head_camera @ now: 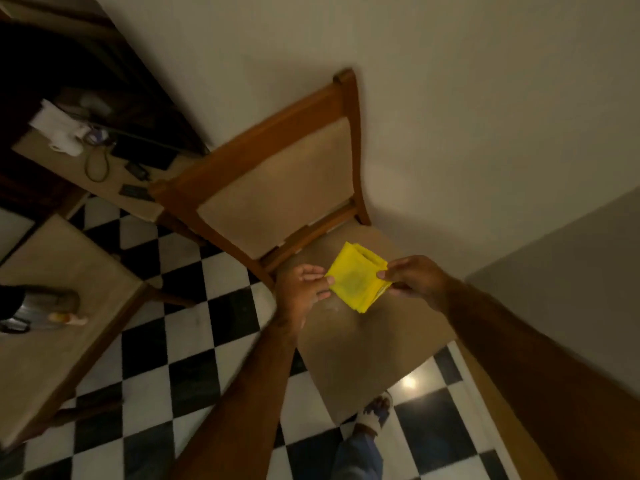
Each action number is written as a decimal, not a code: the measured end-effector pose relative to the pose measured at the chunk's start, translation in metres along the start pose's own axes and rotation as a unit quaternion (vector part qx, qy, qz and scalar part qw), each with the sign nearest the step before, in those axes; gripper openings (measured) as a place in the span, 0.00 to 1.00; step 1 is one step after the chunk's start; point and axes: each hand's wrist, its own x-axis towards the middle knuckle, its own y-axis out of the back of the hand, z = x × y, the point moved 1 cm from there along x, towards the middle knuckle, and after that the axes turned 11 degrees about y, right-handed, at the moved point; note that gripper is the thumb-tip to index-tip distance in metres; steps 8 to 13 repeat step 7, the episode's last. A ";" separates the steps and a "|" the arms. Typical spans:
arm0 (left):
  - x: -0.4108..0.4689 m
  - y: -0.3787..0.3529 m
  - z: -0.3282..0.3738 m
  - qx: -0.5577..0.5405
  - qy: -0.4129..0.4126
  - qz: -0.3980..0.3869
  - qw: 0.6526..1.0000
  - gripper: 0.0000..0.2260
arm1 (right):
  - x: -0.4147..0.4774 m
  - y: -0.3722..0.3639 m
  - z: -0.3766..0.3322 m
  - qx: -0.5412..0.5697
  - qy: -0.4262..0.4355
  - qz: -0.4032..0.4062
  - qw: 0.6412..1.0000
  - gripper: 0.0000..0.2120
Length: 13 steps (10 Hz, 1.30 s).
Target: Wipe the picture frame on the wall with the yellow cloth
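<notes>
A folded yellow cloth is held just above the beige seat of a wooden chair. My left hand pinches the cloth's left edge with thumb and fingers. My right hand pinches its right edge. Both forearms reach in from the bottom of the view. No picture frame shows in this view; only a bare pale wall rises behind the chair.
A cluttered side table with cables, a mug and papers stands at the left. A second beige seat with a bottle lies lower left. The floor is black-and-white checkered. My sandalled foot is near the chair.
</notes>
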 end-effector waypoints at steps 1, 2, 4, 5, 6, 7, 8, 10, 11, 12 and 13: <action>0.060 -0.005 -0.052 0.033 0.037 0.026 0.998 0.10 | 0.041 -0.009 0.067 0.017 -0.049 0.032 0.998 0.14; 0.093 -0.009 -0.083 0.076 0.065 0.034 0.994 0.07 | 0.058 -0.013 0.110 0.039 -0.077 0.070 0.994 0.10; 0.147 -0.017 -0.138 0.215 0.081 0.035 0.973 0.07 | 0.087 -0.021 0.186 0.005 -0.085 0.123 0.989 0.09; 0.153 -0.022 -0.146 0.270 0.071 0.009 0.960 0.11 | 0.089 -0.023 0.197 -0.143 -0.060 0.052 0.987 0.24; 0.150 -0.027 -0.144 0.312 0.037 -0.005 0.949 0.13 | 0.086 -0.020 0.190 -0.246 -0.011 0.020 0.969 0.28; 0.133 -0.036 -0.132 0.416 -0.044 -0.002 0.908 0.18 | 0.076 -0.017 0.172 -0.360 0.045 0.037 0.931 0.33; 0.133 -0.036 -0.132 0.416 -0.044 -0.002 0.908 0.18 | 0.076 -0.017 0.172 -0.360 0.045 0.037 0.931 0.33; 0.133 -0.036 -0.132 0.416 -0.044 -0.002 0.908 0.18 | 0.076 -0.017 0.172 -0.360 0.045 0.037 0.931 0.33; 0.133 -0.036 -0.132 0.416 -0.044 -0.002 0.908 0.18 | 0.076 -0.017 0.172 -0.360 0.045 0.037 0.931 0.33; 0.133 -0.036 -0.132 0.416 -0.044 -0.002 0.908 0.18 | 0.076 -0.017 0.172 -0.360 0.045 0.037 0.931 0.33; 0.133 -0.036 -0.132 0.416 -0.044 -0.002 0.908 0.18 | 0.076 -0.017 0.172 -0.360 0.045 0.037 0.931 0.33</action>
